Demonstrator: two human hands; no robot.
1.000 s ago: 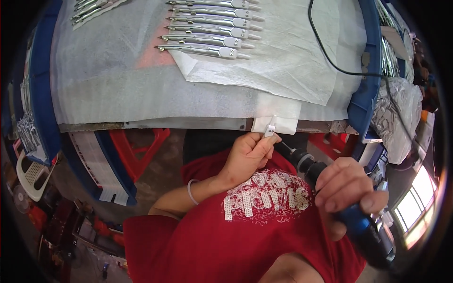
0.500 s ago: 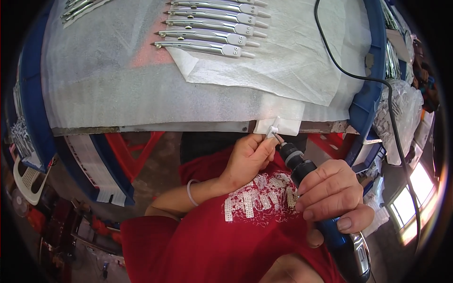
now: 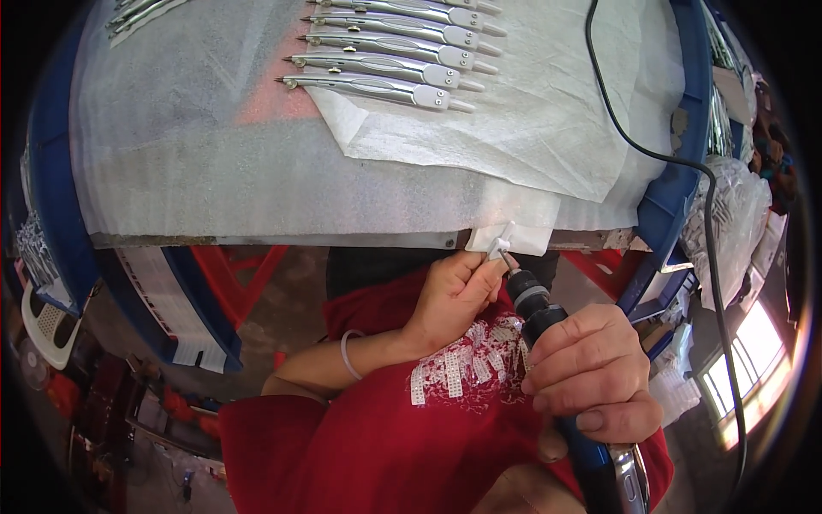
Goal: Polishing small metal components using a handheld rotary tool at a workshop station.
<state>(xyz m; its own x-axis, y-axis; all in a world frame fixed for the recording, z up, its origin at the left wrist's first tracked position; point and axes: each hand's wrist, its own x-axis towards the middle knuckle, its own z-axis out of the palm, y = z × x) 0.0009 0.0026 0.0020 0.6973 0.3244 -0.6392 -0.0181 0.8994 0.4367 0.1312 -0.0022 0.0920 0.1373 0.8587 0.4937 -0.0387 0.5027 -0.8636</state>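
Layout about the table edge (image 3: 282, 241) — head view.
Behind the edge, foam sheeting (image 3: 214, 163) lies on the table; a cloth (image 3: 548, 128) lies on it to the right, bearing a row of metal handpieces (image 3: 377, 86) at its far left. A cable (image 3: 651, 154) crosses the cloth's right side. Just before the edge — the left hand (image 3: 449, 295) pinches a small part (image 3: 499, 247), the rotary tool (image 3: 548, 321) tip touching it; the right hand (image 3: 591, 373) wraps the tool, nearer the person.

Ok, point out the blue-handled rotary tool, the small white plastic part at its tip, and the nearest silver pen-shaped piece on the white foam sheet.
blue-handled rotary tool (image 3: 538, 310), head view, on its black collar.
small white plastic part (image 3: 499, 246), head view, on its middle.
nearest silver pen-shaped piece (image 3: 368, 87), head view, on its barrel.
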